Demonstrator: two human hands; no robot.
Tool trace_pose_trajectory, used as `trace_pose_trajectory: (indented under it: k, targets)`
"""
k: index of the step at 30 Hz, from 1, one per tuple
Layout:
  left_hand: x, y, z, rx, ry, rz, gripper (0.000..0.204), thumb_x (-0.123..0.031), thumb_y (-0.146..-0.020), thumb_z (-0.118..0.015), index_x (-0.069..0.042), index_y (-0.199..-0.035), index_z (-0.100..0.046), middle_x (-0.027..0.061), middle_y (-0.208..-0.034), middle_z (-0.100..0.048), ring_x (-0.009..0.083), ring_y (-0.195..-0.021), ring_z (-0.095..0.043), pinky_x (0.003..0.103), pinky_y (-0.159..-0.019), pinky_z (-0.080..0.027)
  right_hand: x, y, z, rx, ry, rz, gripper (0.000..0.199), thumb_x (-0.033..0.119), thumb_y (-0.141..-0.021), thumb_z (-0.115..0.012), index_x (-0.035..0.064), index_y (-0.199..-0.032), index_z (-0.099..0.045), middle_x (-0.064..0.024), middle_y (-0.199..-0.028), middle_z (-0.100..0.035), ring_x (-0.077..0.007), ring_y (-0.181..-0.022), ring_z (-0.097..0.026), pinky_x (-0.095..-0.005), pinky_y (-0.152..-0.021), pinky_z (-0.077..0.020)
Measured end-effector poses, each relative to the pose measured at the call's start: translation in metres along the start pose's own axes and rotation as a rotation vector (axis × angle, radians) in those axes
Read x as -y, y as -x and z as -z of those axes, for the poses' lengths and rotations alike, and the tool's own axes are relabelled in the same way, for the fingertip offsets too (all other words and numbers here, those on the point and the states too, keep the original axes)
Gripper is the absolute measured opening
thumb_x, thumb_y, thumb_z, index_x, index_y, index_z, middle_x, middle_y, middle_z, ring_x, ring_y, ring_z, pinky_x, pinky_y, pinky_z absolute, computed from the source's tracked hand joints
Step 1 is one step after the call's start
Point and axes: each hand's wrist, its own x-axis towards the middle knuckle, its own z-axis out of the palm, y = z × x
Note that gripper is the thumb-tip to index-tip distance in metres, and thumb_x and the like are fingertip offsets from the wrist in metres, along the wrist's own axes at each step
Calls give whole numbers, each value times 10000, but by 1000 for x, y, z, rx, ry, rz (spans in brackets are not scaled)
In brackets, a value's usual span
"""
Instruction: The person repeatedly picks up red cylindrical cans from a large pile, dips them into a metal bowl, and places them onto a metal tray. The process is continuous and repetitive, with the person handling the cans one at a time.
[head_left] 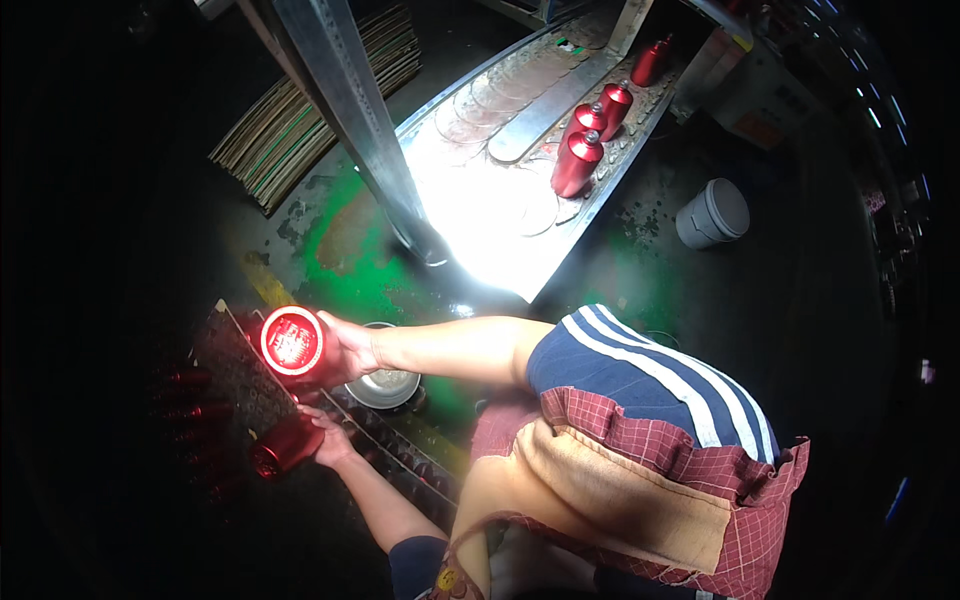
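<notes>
My right hand point(348, 350) grips a shiny red metallic bottle point(293, 342), its round base turned up toward the camera. Just below, my left hand point(330, 440) is closed round a second red bottle point(287, 447), which lies tilted with one end pointing down and left. Both bottles are beside the edge of a dark, worn board point(245, 365). In the shadow left of the board, more red bottles point(195, 410) lie in rows, too dim to make out well. A round pale basin point(383, 385) sits partly hidden behind my right forearm.
A brightly lit metal-edged conveyor table point(470, 190) stands ahead, with several upright red bottles point(578, 165) along its right side. A metal post point(350, 110) rises at its left. Flat stacked sheets point(320, 105) lie beyond the post. A white bucket point(713, 214) stands on the right.
</notes>
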Motion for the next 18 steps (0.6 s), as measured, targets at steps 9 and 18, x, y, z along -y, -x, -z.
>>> trace_pose_trajectory:
  k: [9,18]
  targets:
    - [47,61,58,-321,-869,-75,574,-551,-959,-452,-120,-1330,-534,104,-1305,-596,332,-1172,-581,518,-994,-484,-24,350,36,-521,376,859,444,421,-970,-556,67,-1236,-580,-129,-1193,-626,-228,-1055,-633,-433,-859,-567]
    - [363,-3,-42,198,-1530,-36,422,-187,-943,-633,-33,-1331,-565,112,-1270,-605,218,-1130,-583,361,-998,-463,102,517,-41,-1387,1759,1459,418,257,-770,-757,243,-1185,-700,-136,-1217,-590,-320,-1198,-516,-402,-1048,-424]
